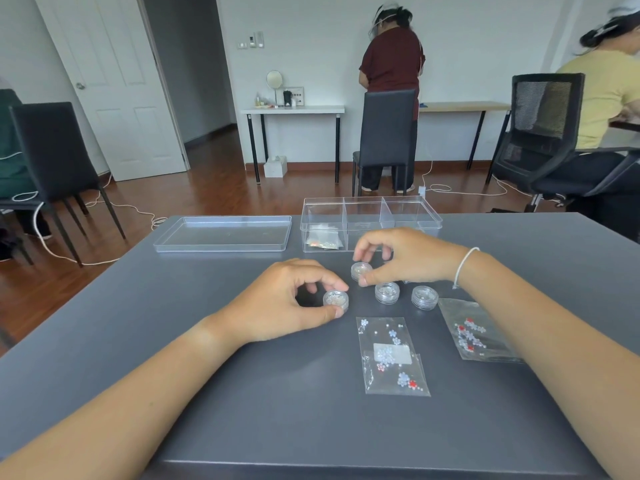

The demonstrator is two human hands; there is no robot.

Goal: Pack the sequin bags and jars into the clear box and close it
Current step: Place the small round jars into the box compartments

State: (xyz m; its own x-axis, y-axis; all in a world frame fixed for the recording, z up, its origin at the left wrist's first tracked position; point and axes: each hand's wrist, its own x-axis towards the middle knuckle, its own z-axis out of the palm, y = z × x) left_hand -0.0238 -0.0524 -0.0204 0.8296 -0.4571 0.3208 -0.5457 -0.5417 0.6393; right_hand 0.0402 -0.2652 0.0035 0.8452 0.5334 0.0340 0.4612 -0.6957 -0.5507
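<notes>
Left hand: your left hand pinches jar one between thumb and fingertips, low over the surface.
Right hand: your right hand pinches jar two, thumb on its near side, fingers curled over the far side; a white cord circles that wrist.
Jars: four small round clear plastic pots with glittery silver sequins showing through the lids. Jar three stands just beside your right thumb, on its near side; jar four stands to the right of that, below your right wrist.
Bags: flat, glossy, crinkled clear sleeves. Bag one lies nearer to you than your right hand, holding pale blue and red flower sequins around a white label. Bag two lies tilted beside your right forearm, its far corner close to jar four, with red and pale pieces inside.
Box: clear rigid plastic, rectangular, three compartments, lid off, just beyond your right hand. Its left compartment holds a small packed bag.
Lid: shallow clear tray beyond your left hand, left of the box.
Surface: matte dark grey, smooth.
</notes>
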